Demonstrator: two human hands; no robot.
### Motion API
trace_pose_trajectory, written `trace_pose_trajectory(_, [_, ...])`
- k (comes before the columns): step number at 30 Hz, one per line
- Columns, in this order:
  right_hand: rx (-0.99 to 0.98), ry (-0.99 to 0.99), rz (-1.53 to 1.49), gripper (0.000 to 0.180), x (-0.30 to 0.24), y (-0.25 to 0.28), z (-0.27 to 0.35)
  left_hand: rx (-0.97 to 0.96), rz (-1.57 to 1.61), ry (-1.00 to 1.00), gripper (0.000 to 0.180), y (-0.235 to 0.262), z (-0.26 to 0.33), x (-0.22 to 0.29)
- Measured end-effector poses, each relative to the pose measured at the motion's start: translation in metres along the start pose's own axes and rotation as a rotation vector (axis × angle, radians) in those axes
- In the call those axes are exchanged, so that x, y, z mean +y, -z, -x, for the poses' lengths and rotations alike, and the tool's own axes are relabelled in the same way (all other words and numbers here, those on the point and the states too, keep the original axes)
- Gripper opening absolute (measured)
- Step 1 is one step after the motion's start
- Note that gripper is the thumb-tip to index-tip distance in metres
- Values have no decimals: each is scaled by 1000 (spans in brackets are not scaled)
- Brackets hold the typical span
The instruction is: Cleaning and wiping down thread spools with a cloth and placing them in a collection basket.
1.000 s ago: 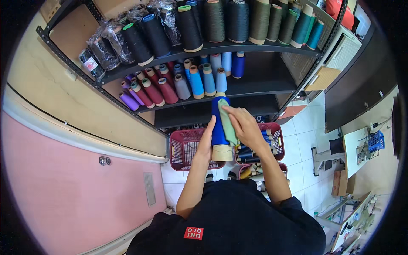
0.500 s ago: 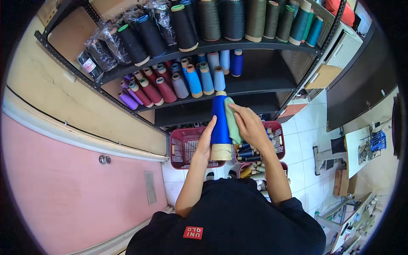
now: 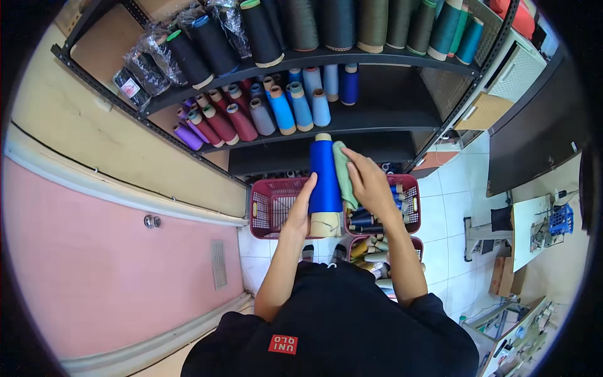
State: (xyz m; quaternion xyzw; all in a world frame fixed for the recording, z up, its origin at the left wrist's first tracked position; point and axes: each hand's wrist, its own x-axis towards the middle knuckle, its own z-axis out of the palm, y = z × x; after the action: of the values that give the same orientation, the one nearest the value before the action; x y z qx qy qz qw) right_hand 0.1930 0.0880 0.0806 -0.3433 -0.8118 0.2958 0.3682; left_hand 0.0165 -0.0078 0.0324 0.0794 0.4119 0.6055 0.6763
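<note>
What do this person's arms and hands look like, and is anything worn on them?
Both forearms are bare. The left hand and the right hand wear no gloves, and no rings, watch or bracelet can be made out. Short black sleeves of a black top cover only the upper arms; the top carries a small red square patch.

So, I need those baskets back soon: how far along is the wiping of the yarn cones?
Looks partly done: rows of cones stand on the shelf, though whether they were wiped cannot be told. In hand: the left hand holds a blue cone upright while the right hand presses a green cloth to it. Left: more cones lie in the red baskets.
</note>
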Motion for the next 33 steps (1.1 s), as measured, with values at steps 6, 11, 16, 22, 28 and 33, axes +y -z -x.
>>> trace_pose_trajectory(6, [6, -180, -116, 43, -11, 12, 11, -40, -2, -66, 66, 9, 1, -14])
trace_pose_trajectory(11, [-75, -98, -212, 41, -24, -7, 21, 13, 44, -53, 59, -1, 20, -17])
trace_pose_trajectory(16, [-96, -206, -94, 36, -11, -4, 30, -39, 22, -63, 64, 28, 17, -20])
trace_pose_trajectory(22, [24, -89, -227, 33, -40, -24, 19, -13, 90, -20, 65, 25, 21, -11])
trace_pose_trajectory(28, [-22, -201, -93, 33, -26, -42, 26, -29, 65, -12, 63, 43, 12, -5])
trace_pose_trajectory(33, [108, -218, -63, 30, -36, -36, 16, -78, 94, 9, 62, 46, 9, 6])
